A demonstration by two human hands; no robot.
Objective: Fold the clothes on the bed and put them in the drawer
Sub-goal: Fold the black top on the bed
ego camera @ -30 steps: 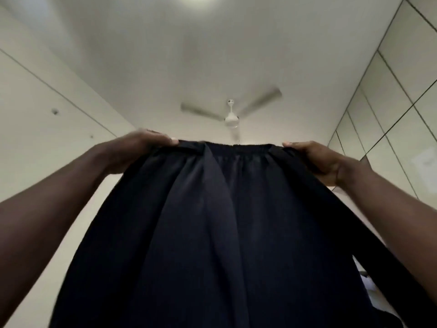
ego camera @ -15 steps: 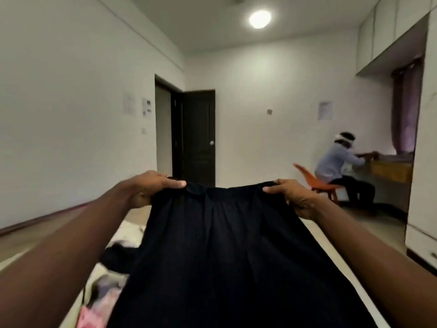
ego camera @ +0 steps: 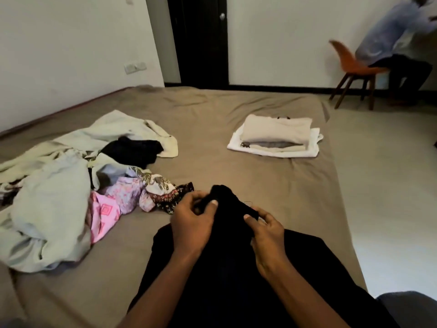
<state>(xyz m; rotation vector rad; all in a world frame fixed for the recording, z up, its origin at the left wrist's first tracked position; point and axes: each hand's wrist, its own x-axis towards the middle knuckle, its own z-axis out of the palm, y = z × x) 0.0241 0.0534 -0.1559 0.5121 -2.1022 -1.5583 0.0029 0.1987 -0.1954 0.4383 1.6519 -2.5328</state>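
A black garment (ego camera: 231, 263) lies spread over the near part of the bed (ego camera: 212, 110), its top end bunched up between both hands. My left hand (ego camera: 191, 223) grips the bunched cloth from the left with thumb on top. My right hand (ego camera: 267, 233) pinches the same edge from the right. A heap of unfolded clothes (ego camera: 61, 185), pale green, pink, patterned and black, lies on the bed's left side. A stack of folded pale clothes (ego camera: 276, 136) sits on the far right of the bed. No drawer is in view.
The bed's right edge drops to a pale floor (ego camera: 383, 185). A person (ego camera: 397, 43) sits on an orange chair (ego camera: 352, 67) at the far right. A dark door (ego camera: 201, 39) stands behind the bed, and a wall runs along the left.
The black garment, held up high by its waistband before, has come down onto the bed. My hands have moved closer together and bunched its top edge. The view has tilted downward.
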